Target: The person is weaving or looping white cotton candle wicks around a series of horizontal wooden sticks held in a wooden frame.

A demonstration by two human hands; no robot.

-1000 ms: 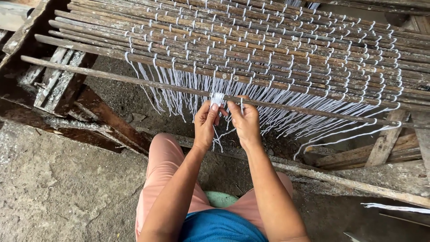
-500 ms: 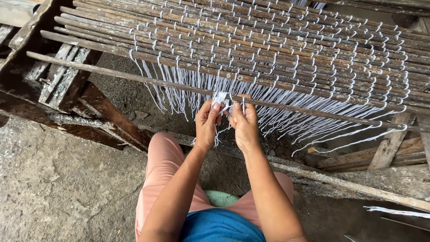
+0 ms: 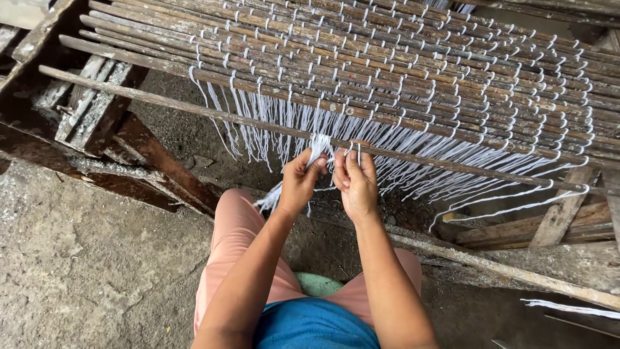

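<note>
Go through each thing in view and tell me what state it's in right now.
Left hand: raised, fingers pinched on white strings.
Right hand: raised beside it, fingers hooked in white strings.
White strings: hanging loose from the mat's near edge.
Front stick: apart from the mat, strings crossing it.
Stick mat: sticks side by side, bound by rows of white string.
Wooden frame: lying under the mat, weathered.
</note>
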